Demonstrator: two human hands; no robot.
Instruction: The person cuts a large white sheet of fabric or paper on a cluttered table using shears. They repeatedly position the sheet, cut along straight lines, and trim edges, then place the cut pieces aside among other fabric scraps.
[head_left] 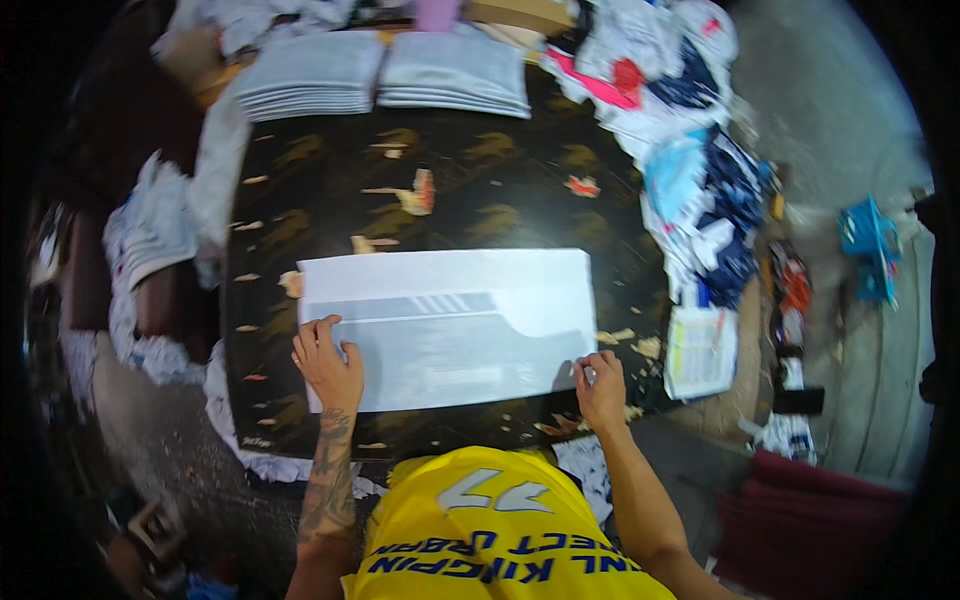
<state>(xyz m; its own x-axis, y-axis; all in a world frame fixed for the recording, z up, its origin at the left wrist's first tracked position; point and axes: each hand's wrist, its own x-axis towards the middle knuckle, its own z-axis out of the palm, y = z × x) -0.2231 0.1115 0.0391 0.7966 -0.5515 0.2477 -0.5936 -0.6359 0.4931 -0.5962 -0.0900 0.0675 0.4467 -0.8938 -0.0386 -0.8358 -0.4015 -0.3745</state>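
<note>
A white rectangular sheet [440,350] with a grey printed design lies flat on the dark table in front of me. I cannot tell whether it is paper, plastic or cloth. My left hand [330,365] rests on its left end, fingers apart and thumb pointing inward. At the sheet's lower right edge, my right hand [600,390] has its fingers curled, with the fingertips closed on the margin. The sheet's upper edge is slightly uneven.
Two stacks of folded light grey pieces [455,70] stand at the table's [460,200] far edge. Torn scraps [415,195] dot the tabletop. Crumpled cloth and plastic [700,190] heap along the right, above a printed paper [700,350]. More white cloth [155,220] hangs at left.
</note>
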